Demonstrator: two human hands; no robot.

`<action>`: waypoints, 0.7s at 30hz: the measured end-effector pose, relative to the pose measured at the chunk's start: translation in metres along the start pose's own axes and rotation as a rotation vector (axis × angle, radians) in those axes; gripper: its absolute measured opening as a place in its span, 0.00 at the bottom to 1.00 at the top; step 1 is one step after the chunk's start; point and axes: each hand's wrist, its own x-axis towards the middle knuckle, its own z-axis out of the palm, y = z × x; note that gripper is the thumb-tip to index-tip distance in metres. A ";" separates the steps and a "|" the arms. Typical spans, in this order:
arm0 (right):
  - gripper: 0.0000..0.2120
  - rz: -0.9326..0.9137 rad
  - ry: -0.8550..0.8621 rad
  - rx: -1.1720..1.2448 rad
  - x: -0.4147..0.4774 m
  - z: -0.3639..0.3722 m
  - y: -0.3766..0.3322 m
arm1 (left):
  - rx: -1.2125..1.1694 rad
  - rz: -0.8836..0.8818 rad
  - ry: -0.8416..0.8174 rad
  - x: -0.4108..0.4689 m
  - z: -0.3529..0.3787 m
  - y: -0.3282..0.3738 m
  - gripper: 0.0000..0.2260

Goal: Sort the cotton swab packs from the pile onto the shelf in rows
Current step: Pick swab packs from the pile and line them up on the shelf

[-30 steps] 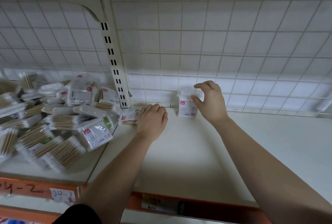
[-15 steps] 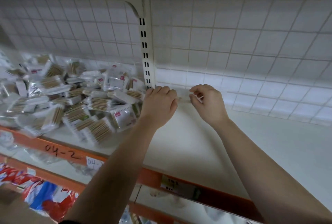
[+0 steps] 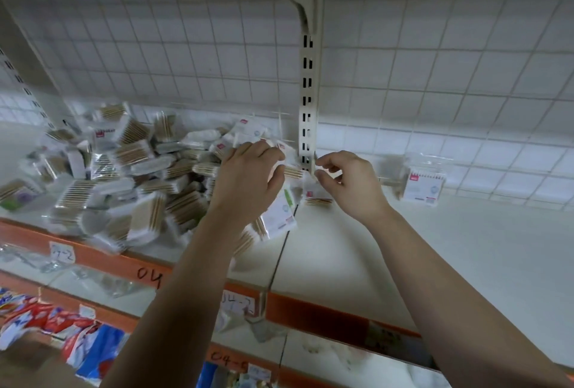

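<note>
A second ago our right hand (image 3: 348, 182) was standing a pack (image 3: 422, 184) upright against the wire back (image 3: 435, 61). Now that pack stands alone at the far side of the shelf (image 3: 450, 257), right of both hands and released. Both hands are back at the pile (image 3: 124, 176), beside the slotted post (image 3: 307, 108). Our left hand (image 3: 248, 182) curls its fingers round a second pack (image 3: 281, 212) at the pile's right edge. Our right thumb and forefinger bend close together above a small pack (image 3: 313, 198); we cannot tell whether they pinch it. We judge the row barely begun, with the next pick under way.
</note>
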 end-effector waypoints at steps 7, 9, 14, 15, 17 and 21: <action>0.11 0.066 -0.062 0.003 0.009 0.034 -0.012 | -0.038 -0.040 -0.036 -0.015 0.008 -0.038 0.09; 0.11 0.090 -0.061 -0.003 0.009 0.041 -0.013 | -0.050 -0.045 -0.044 -0.017 0.009 -0.044 0.09; 0.12 0.139 -0.054 -0.037 0.012 0.047 -0.014 | -0.089 -0.051 -0.051 -0.017 0.009 -0.056 0.09; 0.12 0.145 -0.054 -0.047 0.013 0.048 -0.014 | -0.093 -0.048 -0.045 -0.017 0.009 -0.057 0.10; 0.12 0.152 -0.044 -0.049 0.014 0.048 -0.014 | -0.102 -0.041 -0.039 -0.019 0.008 -0.057 0.11; 0.10 0.149 -0.026 -0.033 0.012 0.046 -0.015 | -0.140 -0.053 -0.049 -0.021 0.008 -0.055 0.13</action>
